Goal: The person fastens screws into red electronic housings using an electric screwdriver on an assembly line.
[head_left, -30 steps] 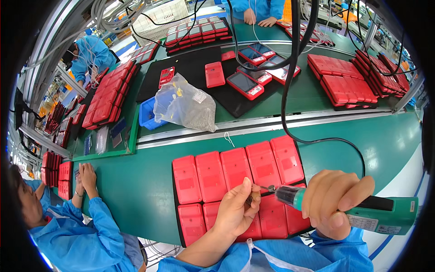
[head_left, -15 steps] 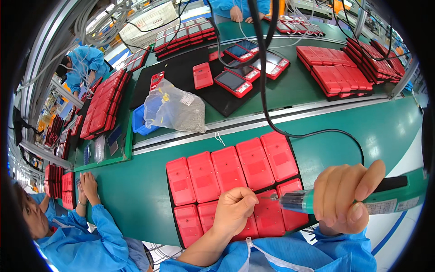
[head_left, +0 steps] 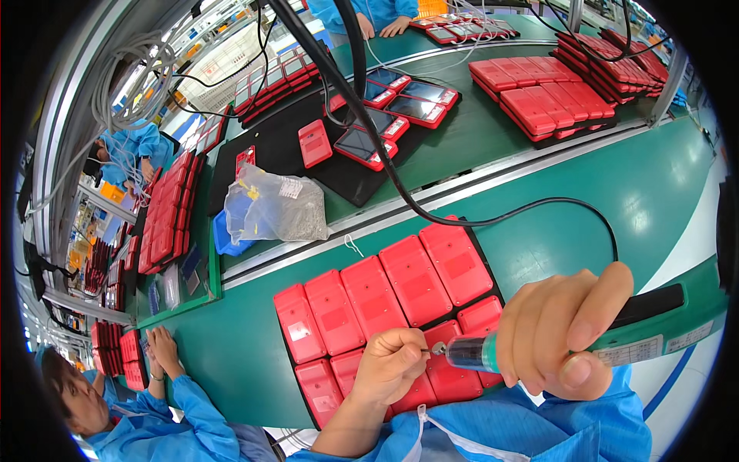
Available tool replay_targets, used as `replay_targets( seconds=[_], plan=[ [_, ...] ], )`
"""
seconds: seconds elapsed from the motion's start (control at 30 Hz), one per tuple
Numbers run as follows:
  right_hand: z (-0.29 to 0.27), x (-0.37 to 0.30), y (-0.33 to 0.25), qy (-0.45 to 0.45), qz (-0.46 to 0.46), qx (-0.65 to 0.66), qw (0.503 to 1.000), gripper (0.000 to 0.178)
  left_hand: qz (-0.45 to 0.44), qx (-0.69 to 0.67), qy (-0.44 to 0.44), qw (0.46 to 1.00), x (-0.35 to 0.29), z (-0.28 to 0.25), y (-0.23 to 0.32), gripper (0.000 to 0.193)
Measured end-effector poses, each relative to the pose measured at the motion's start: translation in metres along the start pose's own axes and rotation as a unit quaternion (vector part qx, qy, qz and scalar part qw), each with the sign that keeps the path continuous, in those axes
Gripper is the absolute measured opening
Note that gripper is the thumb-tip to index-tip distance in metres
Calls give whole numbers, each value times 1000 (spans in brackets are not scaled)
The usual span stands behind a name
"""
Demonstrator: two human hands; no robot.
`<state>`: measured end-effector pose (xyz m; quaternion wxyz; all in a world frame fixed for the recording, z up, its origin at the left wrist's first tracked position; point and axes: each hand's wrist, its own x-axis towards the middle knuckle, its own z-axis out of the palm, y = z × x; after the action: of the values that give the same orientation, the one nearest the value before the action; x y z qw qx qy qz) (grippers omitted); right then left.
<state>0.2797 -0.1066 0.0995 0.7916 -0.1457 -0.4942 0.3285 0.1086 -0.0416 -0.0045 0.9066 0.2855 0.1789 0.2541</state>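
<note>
Workbench [head_left: 231, 327] beneath red casings [head_left: 374, 292] and cables [head_left: 357, 102]

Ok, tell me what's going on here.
The person's right hand has a green power screwdriver in its grip, pointing toward the left hand. The left hand's thumb and finger are pinched together by the driver's tip; anything between them is too small to tell. Below, red cases lie in two rows on a black mat. Another worker is at the left of the green bench.
</note>
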Motion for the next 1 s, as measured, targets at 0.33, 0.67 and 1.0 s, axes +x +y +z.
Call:
replay_targets(
  seconds=[0.33,0.67,1.0],
  plan=[
    [-4,-1,1,-52,13,2,999,19,-8,-14,5,1000,-1,1,-1,18],
    [-1,3,-1,-22,-48,-2,999,20,-26,-20,-14,999,1,-4,2,24],
    [0,-2,2,-25,-18,-10,999,19,-21,-34,-19,999,-1,-2,0,22]
  ],
)
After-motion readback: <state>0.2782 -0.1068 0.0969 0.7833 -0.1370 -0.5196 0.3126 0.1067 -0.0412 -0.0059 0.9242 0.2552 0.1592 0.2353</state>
